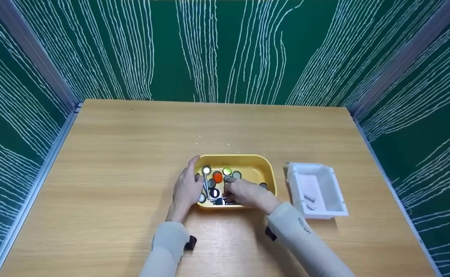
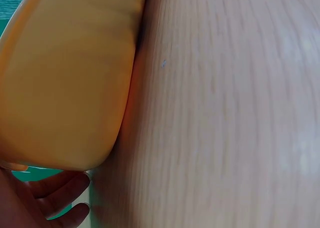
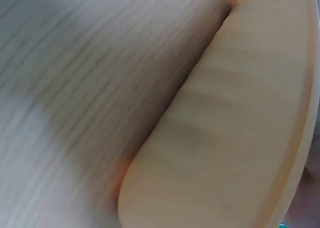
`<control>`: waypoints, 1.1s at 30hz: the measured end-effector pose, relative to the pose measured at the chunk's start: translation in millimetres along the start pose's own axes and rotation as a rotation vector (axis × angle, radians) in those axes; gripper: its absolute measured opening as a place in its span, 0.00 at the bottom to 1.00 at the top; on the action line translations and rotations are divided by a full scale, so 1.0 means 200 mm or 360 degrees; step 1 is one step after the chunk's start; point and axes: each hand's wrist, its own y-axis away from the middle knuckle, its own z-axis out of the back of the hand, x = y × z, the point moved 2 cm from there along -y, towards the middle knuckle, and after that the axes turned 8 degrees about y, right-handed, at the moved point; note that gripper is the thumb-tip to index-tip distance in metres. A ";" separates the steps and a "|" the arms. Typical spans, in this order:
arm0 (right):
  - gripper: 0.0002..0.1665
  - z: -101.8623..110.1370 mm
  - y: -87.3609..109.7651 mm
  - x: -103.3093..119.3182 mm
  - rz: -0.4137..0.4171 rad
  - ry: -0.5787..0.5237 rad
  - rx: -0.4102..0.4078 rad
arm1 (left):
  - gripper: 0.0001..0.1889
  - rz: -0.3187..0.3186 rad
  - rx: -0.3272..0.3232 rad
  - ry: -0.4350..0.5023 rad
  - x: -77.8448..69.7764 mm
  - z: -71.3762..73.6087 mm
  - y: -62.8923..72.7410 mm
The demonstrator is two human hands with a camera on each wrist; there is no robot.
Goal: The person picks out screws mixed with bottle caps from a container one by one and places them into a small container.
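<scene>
A yellow plastic tub (image 1: pixel 248 157) sits on the table, seen from outside in both wrist views. My left hand (image 1: pixel 187 187) grips its left end, thumb over the rim and fingers along the outer wall. In the left wrist view, fingers (image 2: pixel 65 195) show beside the tub's end. Several bottle caps, among them an orange cap (image 1: pixel 217 177) and a yellow-green cap (image 1: pixel 227 171), lie inside with long metal screws (image 1: pixel 206 186). Reaching over the near rim, my right hand (image 1: pixel 248 192) has its fingers down among the caps and screws; its fingertips are hidden, and I cannot tell whether they pinch anything.
Right of the tub stands a white plastic box (image 1: pixel 338 192) with two metal screws (image 1: pixel 309 198) on its floor. Small white specks dot the wooden table (image 1: pixel 132 154) behind the tub. Green walls with white streaks (image 1: pixel 232 50) enclose the far edge and both sides.
</scene>
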 end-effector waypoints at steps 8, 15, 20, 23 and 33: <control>0.02 0.02 0.02 -0.02 -0.0013 0.0037 -0.0117 | 0.33 -0.0059 -0.0026 -0.0033 0.00 -0.01 -0.01; 0.04 0.07 0.06 -0.09 -0.0027 -0.0117 -0.0252 | 0.34 -0.0038 0.0002 -0.0026 0.00 -0.01 0.00; 0.04 0.13 0.10 -0.14 -0.0033 -0.0113 -0.0401 | 0.34 -0.0026 0.0000 -0.0023 0.00 0.00 0.00; 0.03 0.17 0.13 -0.18 -0.0060 -0.0170 -0.0452 | 0.34 -0.0025 0.0007 -0.0014 0.01 0.00 0.00; 0.02 0.29 0.26 -0.31 -0.0191 -0.0269 -0.0667 | 0.34 0.0004 0.0017 -0.0002 0.00 0.00 0.00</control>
